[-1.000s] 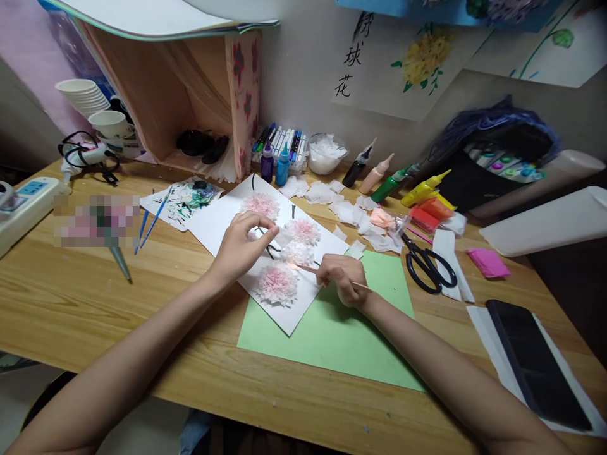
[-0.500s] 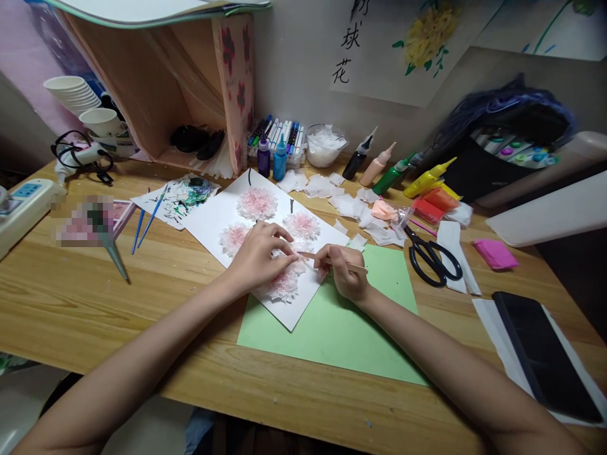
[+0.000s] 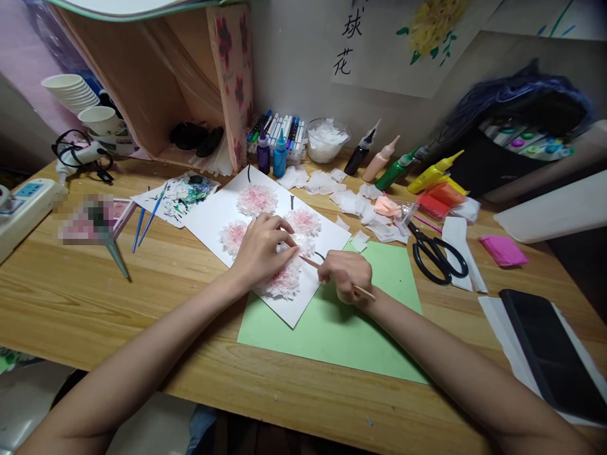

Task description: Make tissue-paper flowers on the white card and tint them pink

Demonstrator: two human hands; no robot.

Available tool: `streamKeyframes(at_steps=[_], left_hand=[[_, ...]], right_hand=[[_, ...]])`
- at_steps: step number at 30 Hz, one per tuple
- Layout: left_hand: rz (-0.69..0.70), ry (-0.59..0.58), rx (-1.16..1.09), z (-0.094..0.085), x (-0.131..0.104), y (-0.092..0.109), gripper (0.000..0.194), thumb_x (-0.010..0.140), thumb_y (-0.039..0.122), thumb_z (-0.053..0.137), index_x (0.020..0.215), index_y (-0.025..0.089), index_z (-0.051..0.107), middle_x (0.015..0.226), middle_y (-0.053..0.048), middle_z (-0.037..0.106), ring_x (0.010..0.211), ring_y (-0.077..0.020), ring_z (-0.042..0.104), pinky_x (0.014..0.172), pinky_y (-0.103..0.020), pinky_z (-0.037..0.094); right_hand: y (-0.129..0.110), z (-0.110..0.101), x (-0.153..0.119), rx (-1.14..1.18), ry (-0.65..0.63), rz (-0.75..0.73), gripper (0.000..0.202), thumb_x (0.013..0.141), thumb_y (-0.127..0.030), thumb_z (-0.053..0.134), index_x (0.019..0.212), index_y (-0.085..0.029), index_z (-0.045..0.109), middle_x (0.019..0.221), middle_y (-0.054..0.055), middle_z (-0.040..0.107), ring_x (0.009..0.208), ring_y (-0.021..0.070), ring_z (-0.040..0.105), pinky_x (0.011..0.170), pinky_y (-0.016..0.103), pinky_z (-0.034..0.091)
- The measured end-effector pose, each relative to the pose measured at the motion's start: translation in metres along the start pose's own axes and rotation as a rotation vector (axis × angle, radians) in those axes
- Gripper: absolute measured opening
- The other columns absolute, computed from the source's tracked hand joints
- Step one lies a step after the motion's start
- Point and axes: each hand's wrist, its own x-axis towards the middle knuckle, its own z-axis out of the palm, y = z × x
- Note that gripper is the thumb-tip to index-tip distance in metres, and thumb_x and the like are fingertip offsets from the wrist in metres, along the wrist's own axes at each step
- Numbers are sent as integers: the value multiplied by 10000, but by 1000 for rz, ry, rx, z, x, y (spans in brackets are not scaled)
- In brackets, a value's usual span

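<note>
A white sheet (image 3: 291, 311) carries several fluffy pink and white paper flowers and lies partly over a green sheet (image 3: 332, 338). My left hand (image 3: 268, 248) rests on the flowers, its thumb and fingers bent near the middle of the sheet; whether anything is between the fingertips is too small to tell. My right hand (image 3: 348, 277) is closed around a thin wooden stick (image 3: 310, 261). The stick's tip points left, close to my left thumb. Just right of my left fingers is a pink flower (image 3: 303, 223); another flower (image 3: 257, 200) is further back.
White tissue pieces (image 3: 353, 202) lie behind the sheet, near paint bottles (image 3: 396, 174) and a bowl (image 3: 328, 140). Black scissors (image 3: 434, 258) and a black phone-like slab (image 3: 552, 354) are at the right. Two blue brushes (image 3: 152, 216) and a palette (image 3: 121, 215) sit left.
My right hand has shifted slightly right and turned, with the stick now slanting down to the right. The pink tissue near its fingertips no longer shows. My left hand has barely moved.
</note>
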Motion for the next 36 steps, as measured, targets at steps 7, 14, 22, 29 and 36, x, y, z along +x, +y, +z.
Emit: streamKeyframes(at_steps=[7, 14, 22, 29, 36], left_hand=[[-3, 21, -4, 2, 0, -1, 80, 779, 260, 681, 731, 196, 681, 930, -22, 665, 904, -202, 502, 809, -348, 410], [-130, 22, 137, -8, -2, -8, 70, 827, 200, 612, 811, 184, 678, 834, -43, 686, 856, -219, 532, 763, -347, 394], [-87, -17, 163, -7, -3, -18, 241, 717, 22, 562, 692, 206, 714, 643, -28, 630, 711, -195, 545, 696, -321, 394], [-101, -46, 120, -9, 0, -18, 269, 669, 7, 525, 673, 184, 728, 661, -54, 634, 666, -182, 549, 648, -304, 415], [-102, -42, 111, -8, -1, -19, 302, 642, -13, 500, 667, 194, 718, 666, -49, 631, 659, -181, 541, 640, -309, 416]], right_hand=[[1, 4, 6, -137, -107, -40, 377, 948, -172, 273, 654, -188, 509, 497, 8, 516, 462, 122, 431, 492, 266, 378], [2, 4, 6, -113, -101, 1, 384, 963, -185, 277, 670, -179, 525, 527, 21, 536, 483, 121, 472, 504, 262, 401], [6, 9, 5, 14, 12, 320, 485, 992, -308, 269, 614, -183, 546, 532, 4, 560, 470, 99, 518, 498, 242, 424], [4, 16, 27, 210, 132, 765, 569, 944, -512, 340, 519, -178, 522, 462, -6, 538, 395, 87, 524, 399, 215, 388], [18, 15, 57, 330, 150, 1022, 601, 882, -612, 389, 491, -172, 508, 339, -7, 489, 303, 91, 474, 323, 201, 336]])
